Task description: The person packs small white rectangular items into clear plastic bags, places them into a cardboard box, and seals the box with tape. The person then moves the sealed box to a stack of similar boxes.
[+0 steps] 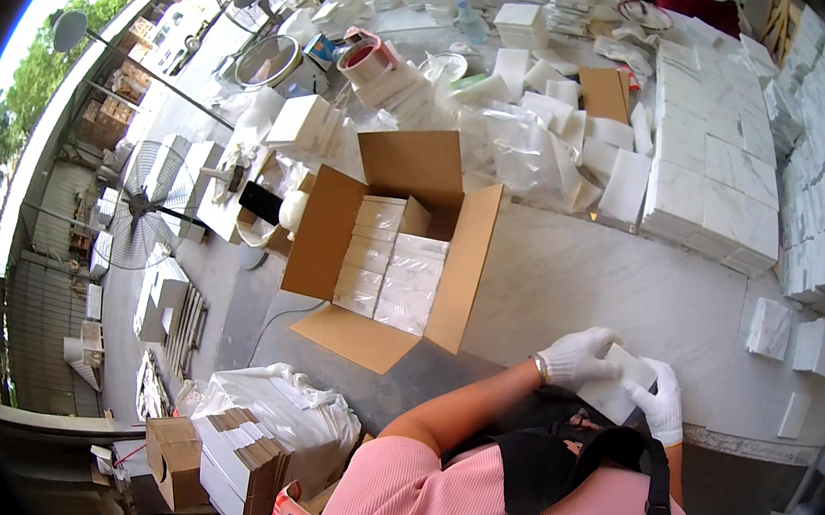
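Our left fingers (603, 369), right fingers (640, 393) closed on white tile (618, 392), tabletop (595, 268) near edge; box (467, 277) partly filled, room left.

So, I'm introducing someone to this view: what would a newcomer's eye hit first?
Probably the open cardboard box near the centre, holding plastic-wrapped white packs. Then the gloved left hand and right hand holding a white slab, lower right, and marbled tiles stacked on the right.

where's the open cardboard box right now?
In the head view, the open cardboard box sits just left of centre, ahead and left of the person's left hand, with clear plastic wrap to its right.
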`<state>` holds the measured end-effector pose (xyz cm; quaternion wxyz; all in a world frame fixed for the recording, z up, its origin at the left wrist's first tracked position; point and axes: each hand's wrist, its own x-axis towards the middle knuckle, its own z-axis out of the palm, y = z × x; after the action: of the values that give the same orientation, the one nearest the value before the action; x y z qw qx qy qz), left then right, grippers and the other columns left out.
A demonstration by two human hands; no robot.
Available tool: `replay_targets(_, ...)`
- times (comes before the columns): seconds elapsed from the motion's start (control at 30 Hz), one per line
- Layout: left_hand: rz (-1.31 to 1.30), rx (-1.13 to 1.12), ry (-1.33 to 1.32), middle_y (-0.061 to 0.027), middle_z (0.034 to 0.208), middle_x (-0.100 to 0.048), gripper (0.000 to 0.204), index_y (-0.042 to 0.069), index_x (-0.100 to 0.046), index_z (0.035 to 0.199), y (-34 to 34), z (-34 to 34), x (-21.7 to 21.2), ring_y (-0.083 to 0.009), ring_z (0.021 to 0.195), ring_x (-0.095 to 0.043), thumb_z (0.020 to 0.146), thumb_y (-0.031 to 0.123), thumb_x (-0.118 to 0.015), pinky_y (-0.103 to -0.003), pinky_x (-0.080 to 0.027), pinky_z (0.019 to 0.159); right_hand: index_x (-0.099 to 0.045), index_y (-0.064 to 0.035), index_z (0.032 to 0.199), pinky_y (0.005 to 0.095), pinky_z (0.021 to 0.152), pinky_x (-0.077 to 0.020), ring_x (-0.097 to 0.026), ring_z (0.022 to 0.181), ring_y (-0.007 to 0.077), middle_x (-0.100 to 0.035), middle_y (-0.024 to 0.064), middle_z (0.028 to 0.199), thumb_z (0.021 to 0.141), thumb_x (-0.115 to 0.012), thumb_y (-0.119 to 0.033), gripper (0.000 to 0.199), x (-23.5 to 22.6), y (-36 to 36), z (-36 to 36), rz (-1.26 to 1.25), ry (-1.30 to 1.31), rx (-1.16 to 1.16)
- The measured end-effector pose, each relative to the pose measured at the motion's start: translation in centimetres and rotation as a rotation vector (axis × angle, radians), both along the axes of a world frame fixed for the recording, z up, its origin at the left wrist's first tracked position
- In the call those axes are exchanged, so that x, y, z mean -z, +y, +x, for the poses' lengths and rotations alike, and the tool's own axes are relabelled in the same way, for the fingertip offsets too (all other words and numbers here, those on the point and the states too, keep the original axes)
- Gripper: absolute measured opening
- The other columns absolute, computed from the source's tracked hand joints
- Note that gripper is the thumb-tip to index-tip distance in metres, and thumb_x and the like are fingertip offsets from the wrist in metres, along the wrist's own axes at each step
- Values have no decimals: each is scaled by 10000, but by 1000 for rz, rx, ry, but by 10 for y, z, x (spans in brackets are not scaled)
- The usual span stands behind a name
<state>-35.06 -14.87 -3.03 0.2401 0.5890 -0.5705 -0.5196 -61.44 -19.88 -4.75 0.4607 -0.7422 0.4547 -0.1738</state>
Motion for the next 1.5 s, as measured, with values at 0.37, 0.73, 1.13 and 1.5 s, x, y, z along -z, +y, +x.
replay_targets(0.37,-12,231,43,-191,1204,-641,660,35,-592,1325,-14,-9,-3,-383,1116,-628,815,431,-726,-444,-512,934,-418,-9,1511,417,1104,-415,-517,1322,284,-507,219,1464,962,-712,-317,695,-18,77,4,497,-152,465)
replay_targets(0.73,0,192,178,-208,1347,-614,754,27,-541,1418,-10,-6,11,-354,1244,-602,806,398,-779,-423,-488,1036,-426,-25,1452,437,1068,-441,-544,1215,289,-541,188,1347,822,-767,-253,752,24,88,-1,480,-451,570)
replay_targets(1.13,-51,-75,541,-173,1375,-598,1190,49,-236,1630,32,42,3,-241,1239,-592,670,226,-918,-367,-481,1061,-511,-56,1319,413,1017,-496,-592,1152,241,-582,107,1249,551,-964,-145,896,-18,16,43,197,-374,19)
replay_targets(1.5,-271,-312,421,-169,1366,-584,1094,8,-190,1623,25,36,25,-276,1184,-612,744,149,-825,-372,-491,1049,-404,-92,1536,447,1033,-504,-583,1209,319,-557,140,1309,495,-966,-169,1185,6,-23,66,-242,-139,-186)
